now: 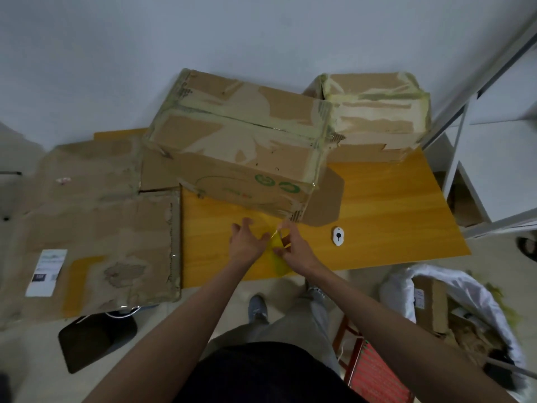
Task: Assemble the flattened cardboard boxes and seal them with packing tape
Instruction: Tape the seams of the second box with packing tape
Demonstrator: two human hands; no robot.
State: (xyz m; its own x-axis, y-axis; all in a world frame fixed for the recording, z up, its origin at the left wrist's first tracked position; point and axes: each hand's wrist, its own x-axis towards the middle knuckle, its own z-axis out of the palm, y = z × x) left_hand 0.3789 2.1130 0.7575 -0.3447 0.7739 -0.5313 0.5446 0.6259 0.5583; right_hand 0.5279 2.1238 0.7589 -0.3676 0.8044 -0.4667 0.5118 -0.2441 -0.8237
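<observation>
Head view
Left hand [248, 241]: reaching over the desk's near half, fingers spread and mostly straight, fingertips lying on the stretched tape just below the box's near bottom edge.
Right hand [292, 247]: sitting just beside the left hand, its grip pinching the yellowish tape between thumb and fingers.
Tape [276, 242]: running as a clear yellowish strip from the box's near lower corner down to the two hands, with a loose tail hanging past the desk's near edge; no roll is plainly showing.
Box [241, 135]: standing assembled at the middle of the desk, tilted a little, old greenish tape lying along its top seam and edges; a brown flap is sticking out flat at its right lower corner.
Second box [377, 112]: sitting behind and right of the first, touching it, close to the desk's far right corner.
Flat cardboard [96, 222]: lying over the desk's left part, its left and near edges hanging past the desk, a white label showing near its left end.
Desk [392, 216]: orange wood top showing bare to the right of the hands and out to the right edge; a narrower bare patch is lying between the flat cardboard's torn right edge and the hands.
Cutter [338, 236]: small white piece lying on the bare wood, right of the right hand, apart from it.
Bag [453, 301]: white, holding cardboard scraps, standing on the floor below the desk's right near corner.
</observation>
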